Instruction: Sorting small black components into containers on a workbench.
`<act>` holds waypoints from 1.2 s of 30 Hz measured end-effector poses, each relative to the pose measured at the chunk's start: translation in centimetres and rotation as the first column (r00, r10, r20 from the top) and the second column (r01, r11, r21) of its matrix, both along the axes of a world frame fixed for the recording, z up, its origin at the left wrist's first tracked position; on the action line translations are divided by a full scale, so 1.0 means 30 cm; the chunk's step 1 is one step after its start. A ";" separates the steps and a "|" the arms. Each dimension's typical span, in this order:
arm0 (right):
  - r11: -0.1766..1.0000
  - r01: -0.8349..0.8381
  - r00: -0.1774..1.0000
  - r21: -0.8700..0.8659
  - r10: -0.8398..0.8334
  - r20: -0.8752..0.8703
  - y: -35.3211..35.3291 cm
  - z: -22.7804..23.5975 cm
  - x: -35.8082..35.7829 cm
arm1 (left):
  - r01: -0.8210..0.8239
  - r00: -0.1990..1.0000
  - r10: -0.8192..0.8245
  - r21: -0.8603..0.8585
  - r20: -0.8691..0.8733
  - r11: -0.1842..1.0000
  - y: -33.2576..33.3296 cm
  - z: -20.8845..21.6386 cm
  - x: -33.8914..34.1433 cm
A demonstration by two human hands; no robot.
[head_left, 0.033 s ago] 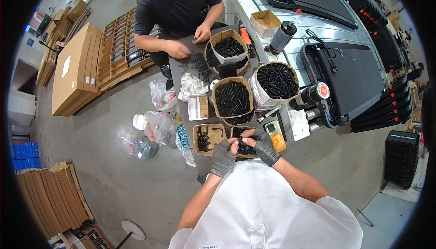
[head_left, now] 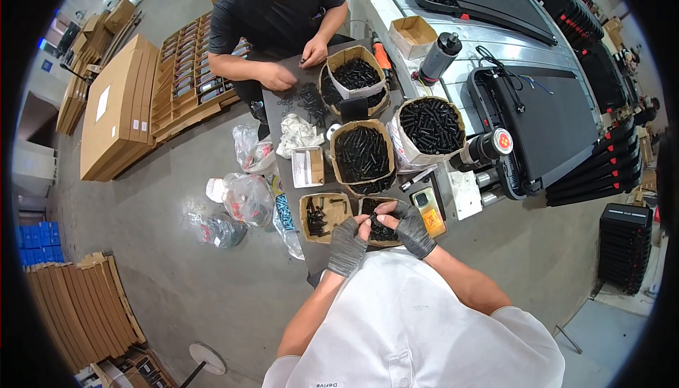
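From the head view I see the left hand (head_left: 349, 246) and the right hand (head_left: 411, 230), in grey fingerless gloves, with fingertips close together over a small cardboard box (head_left: 382, 244); black parts (head_left: 386, 233) fill it beneath them; whether either grip is narrow or pinches one of those pieces, I cannot tell; left of it on the bench (head_left: 316, 253) I see a shallow carton (head_left: 341, 215) of scattered black screws (head_left: 317, 222); a phone (head_left: 428, 212) lies beside the right hand; a co-worker (head_left: 272, 27) faces me across the bench.
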State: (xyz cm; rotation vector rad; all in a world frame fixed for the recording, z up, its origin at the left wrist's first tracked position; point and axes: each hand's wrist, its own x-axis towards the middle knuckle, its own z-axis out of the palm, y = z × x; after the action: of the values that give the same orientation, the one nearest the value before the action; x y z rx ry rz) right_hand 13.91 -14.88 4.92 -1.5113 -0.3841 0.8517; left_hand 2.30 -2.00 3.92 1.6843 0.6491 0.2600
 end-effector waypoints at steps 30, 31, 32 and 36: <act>0.870 0.045 0.587 -0.491 0.375 0.718 0.318 0.029 0.332 | -0.162 0.980 0.149 -0.096 -0.133 0.982 0.177 -0.172 -0.132; 0.839 0.037 0.591 -0.543 0.420 0.689 0.332 0.006 0.345 | -0.199 0.967 0.176 -0.114 -0.187 0.973 0.192 -0.186 -0.161; 0.802 0.011 0.596 -0.597 0.474 0.648 0.348 -0.012 0.346 | -0.223 0.963 0.198 -0.122 -0.185 0.967 0.206 -0.185 -0.194; 0.736 0.009 0.447 -0.677 0.602 0.661 0.369 -0.054 0.359 | -0.233 0.949 0.255 0.134 -0.186 0.963 0.244 -0.231 -0.287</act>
State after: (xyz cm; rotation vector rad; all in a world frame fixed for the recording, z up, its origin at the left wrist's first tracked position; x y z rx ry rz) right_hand 24.69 -3.81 3.28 -2.5109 -1.3006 0.4060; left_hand -6.30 5.32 -3.01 1.7498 1.0145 0.3080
